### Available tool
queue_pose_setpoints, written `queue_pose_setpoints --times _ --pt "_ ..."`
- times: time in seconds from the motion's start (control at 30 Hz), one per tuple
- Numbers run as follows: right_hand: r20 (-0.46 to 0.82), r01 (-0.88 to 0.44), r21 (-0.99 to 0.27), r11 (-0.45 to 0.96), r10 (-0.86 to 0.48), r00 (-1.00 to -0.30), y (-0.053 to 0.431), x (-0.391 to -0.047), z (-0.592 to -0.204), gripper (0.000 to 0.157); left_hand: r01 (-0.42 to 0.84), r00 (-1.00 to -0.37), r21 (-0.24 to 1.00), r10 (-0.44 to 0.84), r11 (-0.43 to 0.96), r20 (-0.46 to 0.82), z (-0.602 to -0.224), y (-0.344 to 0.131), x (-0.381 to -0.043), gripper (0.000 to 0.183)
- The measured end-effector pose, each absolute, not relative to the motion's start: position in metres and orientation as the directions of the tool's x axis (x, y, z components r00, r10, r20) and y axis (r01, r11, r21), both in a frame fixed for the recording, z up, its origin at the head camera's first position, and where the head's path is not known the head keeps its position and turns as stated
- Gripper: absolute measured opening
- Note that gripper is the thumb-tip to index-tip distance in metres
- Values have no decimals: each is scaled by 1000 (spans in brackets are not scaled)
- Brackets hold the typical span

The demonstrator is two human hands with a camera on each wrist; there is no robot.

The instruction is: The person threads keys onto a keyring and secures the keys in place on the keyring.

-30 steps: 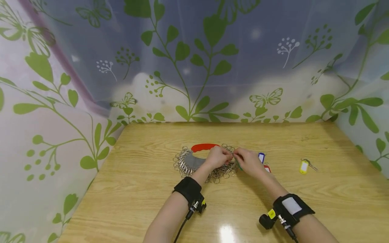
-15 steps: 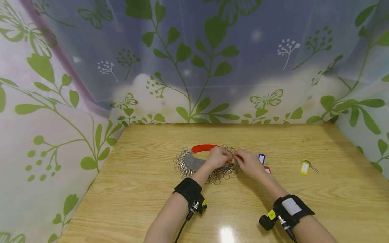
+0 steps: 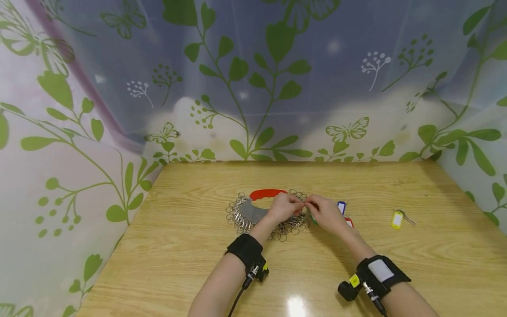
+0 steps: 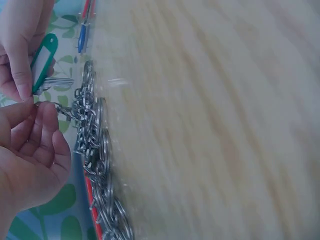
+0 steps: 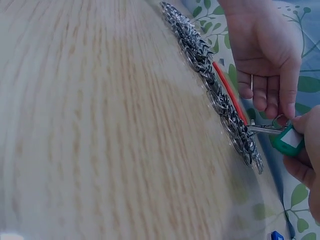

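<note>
**Green tag edges out, hands stay put**

Vs. 0.5 s ago, a bit more of the green tag (image 5: pixel 288 145) shows under the R hand (image 3: pixel 325 215); both hands hold approx. the same spot. R thumb + fingers grip the tag. L hand (image 3: pixel 283 207) pinches a small ring (image 5: pixel 280 118) btwn thumb & index, other fingers loosely bent; fingertips of both hands nearly meet. Tag is at the R end of the metal rings (image 3: pixel 237 219), which fringe a grey plate (image 3: pixel 250 212) w/ red handle (image 3: pixel 264 193). Blue tag (image 3: pixel 341 207) & red tag (image 3: pixel 348 222) lie just beyond R hand, red partly hidden. Yellow tag (image 3: pixel 396 219) w/ key (image 3: pixel 409 218) well apart, far R of wood table (image 3: pixel 158 264). Leaf-print cloth (image 3: pixel 309 97) behind.
</note>
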State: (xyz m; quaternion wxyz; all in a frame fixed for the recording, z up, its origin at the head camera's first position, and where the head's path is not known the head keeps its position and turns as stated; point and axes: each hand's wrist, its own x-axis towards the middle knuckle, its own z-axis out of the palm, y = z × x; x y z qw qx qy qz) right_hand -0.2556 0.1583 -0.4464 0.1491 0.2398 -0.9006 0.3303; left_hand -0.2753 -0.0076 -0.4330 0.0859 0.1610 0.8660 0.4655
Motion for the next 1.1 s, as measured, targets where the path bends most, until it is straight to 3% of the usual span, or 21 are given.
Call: queue_pose_setpoints --times 0.13,0.37,1.1 --pt "345 -430 -618 658 -265 -900 159 -253 -445 12 252 -916 811 401 529 23 -435 -9 -276 21" --pt "301 -399 -661 636 -262 -917 159 -253 -441 15 300 -898 782 439 546 38 -435 -9 -277 27" --pt "431 -539 -491 684 -346 -833 157 -253 -441 6 161 -936 821 348 548 -49 -431 -6 -276 23"
